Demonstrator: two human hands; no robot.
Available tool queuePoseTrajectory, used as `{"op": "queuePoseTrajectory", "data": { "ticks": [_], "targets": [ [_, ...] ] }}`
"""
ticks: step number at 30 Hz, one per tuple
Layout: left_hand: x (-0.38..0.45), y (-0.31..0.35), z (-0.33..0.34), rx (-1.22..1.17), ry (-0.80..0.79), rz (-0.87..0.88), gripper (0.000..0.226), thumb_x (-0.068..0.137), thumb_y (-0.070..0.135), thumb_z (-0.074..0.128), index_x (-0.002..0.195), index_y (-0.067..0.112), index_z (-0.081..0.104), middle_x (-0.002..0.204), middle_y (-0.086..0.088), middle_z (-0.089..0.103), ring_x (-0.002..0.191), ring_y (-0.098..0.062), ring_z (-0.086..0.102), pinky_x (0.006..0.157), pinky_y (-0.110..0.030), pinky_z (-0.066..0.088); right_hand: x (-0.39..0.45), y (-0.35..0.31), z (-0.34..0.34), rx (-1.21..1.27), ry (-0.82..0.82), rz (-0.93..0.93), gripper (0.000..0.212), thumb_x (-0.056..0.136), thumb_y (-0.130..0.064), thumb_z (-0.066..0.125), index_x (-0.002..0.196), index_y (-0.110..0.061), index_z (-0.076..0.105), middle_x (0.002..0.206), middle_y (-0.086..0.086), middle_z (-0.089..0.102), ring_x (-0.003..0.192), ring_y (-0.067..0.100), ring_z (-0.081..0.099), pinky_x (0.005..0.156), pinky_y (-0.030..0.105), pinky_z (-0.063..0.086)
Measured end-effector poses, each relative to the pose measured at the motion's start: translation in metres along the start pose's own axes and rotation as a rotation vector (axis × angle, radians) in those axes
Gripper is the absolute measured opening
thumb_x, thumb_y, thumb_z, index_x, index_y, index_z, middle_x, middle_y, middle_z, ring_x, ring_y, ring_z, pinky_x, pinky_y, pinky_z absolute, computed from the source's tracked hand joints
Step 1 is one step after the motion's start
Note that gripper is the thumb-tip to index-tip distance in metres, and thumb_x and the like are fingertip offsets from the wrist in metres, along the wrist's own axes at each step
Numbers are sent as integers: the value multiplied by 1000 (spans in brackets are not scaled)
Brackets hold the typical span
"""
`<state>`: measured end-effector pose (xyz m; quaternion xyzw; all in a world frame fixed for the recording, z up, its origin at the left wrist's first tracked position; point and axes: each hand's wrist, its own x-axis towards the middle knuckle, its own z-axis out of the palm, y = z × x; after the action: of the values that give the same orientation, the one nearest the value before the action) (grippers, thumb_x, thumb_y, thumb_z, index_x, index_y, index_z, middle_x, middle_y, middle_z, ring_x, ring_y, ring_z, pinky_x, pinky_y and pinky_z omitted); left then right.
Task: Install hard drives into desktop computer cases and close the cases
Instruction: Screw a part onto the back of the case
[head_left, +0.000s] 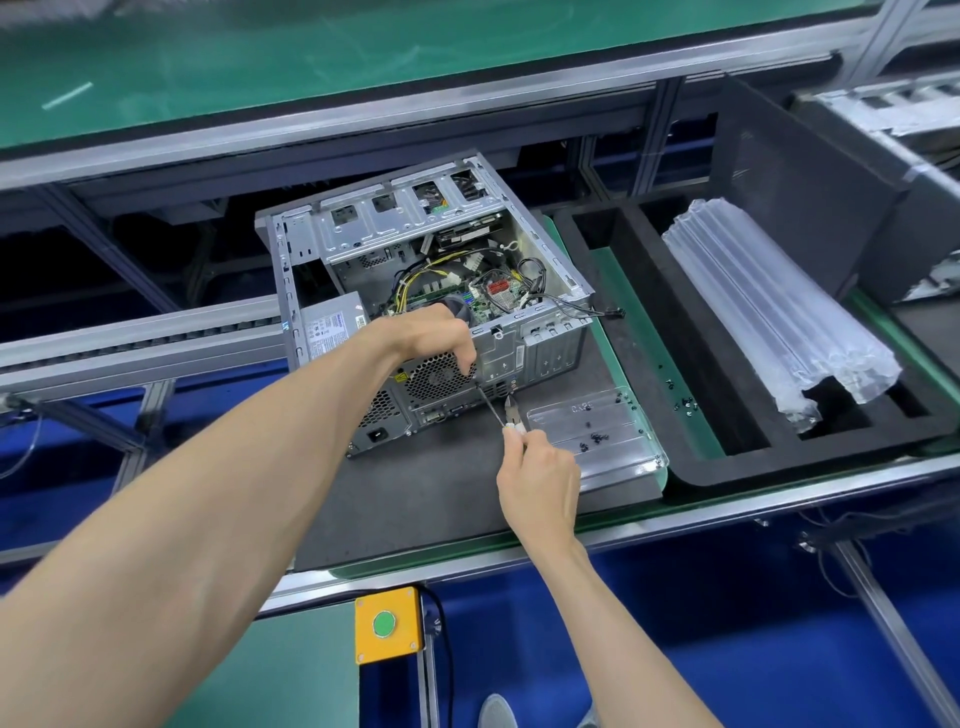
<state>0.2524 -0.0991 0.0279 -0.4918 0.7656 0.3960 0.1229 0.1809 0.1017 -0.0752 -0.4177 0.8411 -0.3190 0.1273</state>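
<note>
An open desktop computer case (540, 332) lies on its side on a dark mat (441, 499), its motherboard, cables and drive bays exposed. My left hand (431, 332) rests on the case's rear edge above the fan grille and pinches the top of a thin dark cable tie (488, 402). My right hand (540, 473) grips small white-handled cutters (511, 413), their jaws raised beside the lower end of the tie. No hard drive is clearly visible.
A clear plastic tray (623, 457) with several small screws lies right of my right hand. A black foam tray (691, 405) holds clear air-cushion packaging (779, 312). A yellow box with a green button (387, 626) sits at the near edge. Conveyor rails run behind.
</note>
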Motion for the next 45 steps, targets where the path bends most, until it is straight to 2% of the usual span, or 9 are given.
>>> {"op": "queuePoseTrajectory", "data": {
  "ticks": [3,9,18,23,27,34,40,42,45],
  "targets": [
    [1,0,0,-3,-5,2,36,46,34,73,73,11,77,113,-5,69,111,-26,60,102,-44,45,8,1,-4,-133,-55,-18,30,108,-26,35,81,-18,43,69,4,57,61,25,43,48,32,15],
    [1,0,0,2,-14,-6,42,46,36,73,79,9,76,118,-7,67,112,-26,59,105,-46,44,2,1,-9,166,-33,-66,20,91,-16,69,97,-11,51,88,6,62,76,27,56,65,33,32],
    [2,-1,-1,-3,-9,-19,48,44,34,74,84,7,75,118,-8,67,113,-27,61,107,-48,44,6,-2,-2,-60,-32,-41,36,107,-26,41,82,-8,60,70,15,65,68,36,60,48,34,17],
    [2,-1,0,-6,-11,-24,48,44,35,74,83,8,74,121,-8,66,114,-28,60,107,-48,44,1,-4,-7,80,-16,-89,24,91,-19,69,99,-12,48,90,7,60,73,28,56,62,31,30],
    [3,-2,0,-16,2,-20,45,41,36,75,78,10,75,114,-8,69,108,-27,62,100,-46,47,-5,-9,-6,-88,101,-209,21,90,-17,74,84,-2,60,66,12,63,52,33,61,48,28,27],
    [0,-2,0,-11,6,-34,38,42,35,76,71,10,72,105,-6,65,104,-27,60,89,-42,46,9,-6,-5,583,-246,400,48,103,-34,47,70,-2,63,58,5,64,52,14,52,58,32,40],
    [4,-2,-1,-4,13,-3,59,25,45,72,72,9,74,106,-8,69,100,-24,63,91,-42,50,3,-3,-4,-171,-20,-251,16,96,-18,61,103,-7,52,89,9,61,72,32,63,58,33,33],
    [3,-2,-1,-9,8,-9,51,31,39,75,72,8,75,106,-7,69,101,-24,63,92,-43,50,3,-4,-2,60,-70,-97,12,94,-17,64,96,-6,58,81,12,66,69,28,60,58,32,33],
    [2,-1,-1,-9,5,-25,32,41,33,74,63,10,75,105,-6,69,102,-24,63,94,-43,48,13,-8,-9,1086,-237,655,14,87,-5,72,77,1,64,59,15,58,41,15,40,41,25,28]
  ]
}}
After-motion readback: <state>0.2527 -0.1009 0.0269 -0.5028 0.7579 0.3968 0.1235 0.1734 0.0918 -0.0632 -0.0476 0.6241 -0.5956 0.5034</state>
